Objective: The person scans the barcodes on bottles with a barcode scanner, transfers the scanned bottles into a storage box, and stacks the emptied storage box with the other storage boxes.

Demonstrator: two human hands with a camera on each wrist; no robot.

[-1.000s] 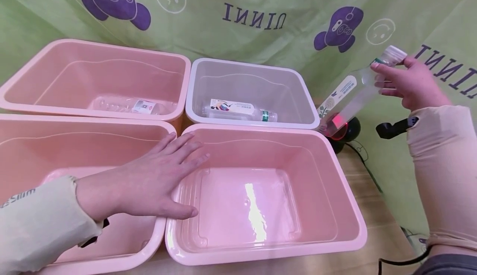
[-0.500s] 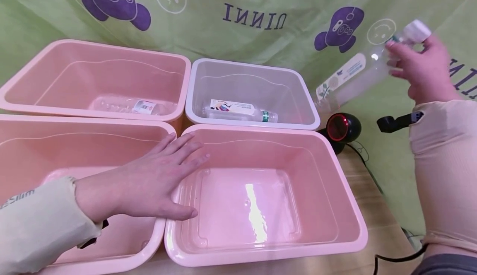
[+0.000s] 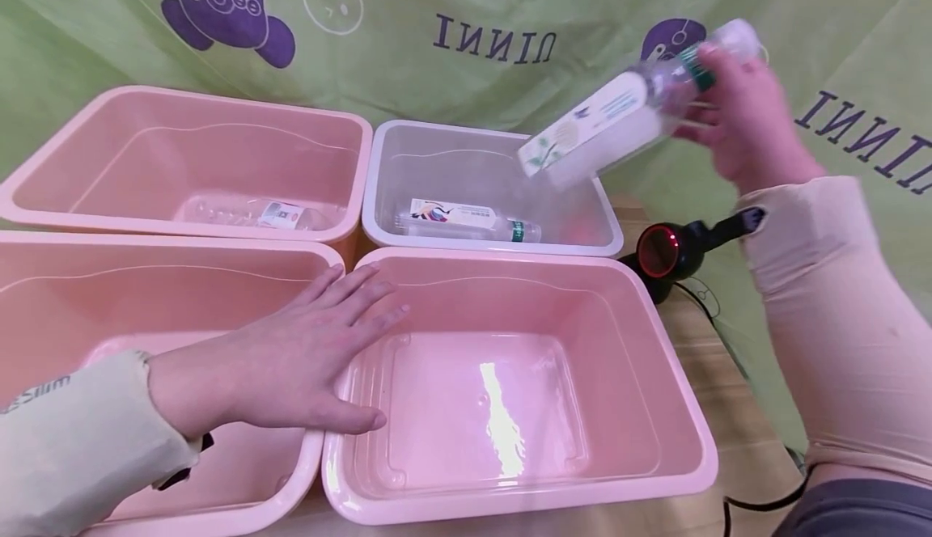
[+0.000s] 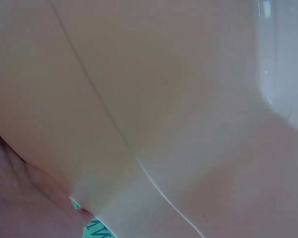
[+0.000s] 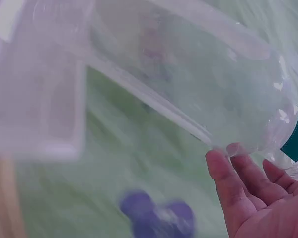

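Observation:
Near its neck, my right hand [image 3: 753, 120] grips a clear plastic bottle [image 3: 597, 128] with a white label, a green neck band and a whitish cap. The bottle slants, its base over the grey bin [image 3: 379, 173] at the back. Inside that bin lies another clear bottle [image 3: 459, 217] with a colourful label. In the right wrist view, fingers [image 5: 233, 198] curl at the bottle's shoulder. My left hand [image 3: 284, 363] lies spread across the meeting rims of the two front pink bins, its fingers straight and holding nothing. The left wrist view shows part of the palm [image 4: 30, 203] beside a pink wall.
At the back left, a pink bin [image 3: 218, 104] holds a clear bottle [image 3: 280, 215]. The front right pink bin [image 3: 524, 505] and front left pink bin [image 3: 218, 521] stand nearer. A black scanner [image 3: 666, 252] glows red beside the grey bin, its cable on the wooden table [image 3: 757, 440].
My right hand has lifted the bottle from in front of the scanner, then carried it left over the grey bin. The left hand stays where it was.

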